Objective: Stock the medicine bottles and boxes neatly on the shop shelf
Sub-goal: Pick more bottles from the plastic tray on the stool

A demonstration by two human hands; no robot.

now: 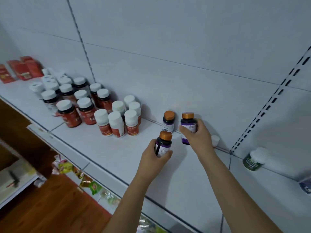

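Holding one orange-capped purple bottle each, both hands work at the back of the white shelf (117,148). The left hand (154,161) grips its bottle (163,145) just in front of a third purple bottle (168,121) that stands against the back wall (185,47). The right hand (196,137) grips its bottle (188,125) just beside that one, close to the wall.

A knuckle could probably knock the standing bottle over, since the three sit so close together. A small white bottle (215,140) behind the right wrist could be swept aside too.

Bare shelf lies between these and the white-capped red bottles (116,120) to the left, and towards the front edge. A green bottle (254,159) stands well apart on the right.
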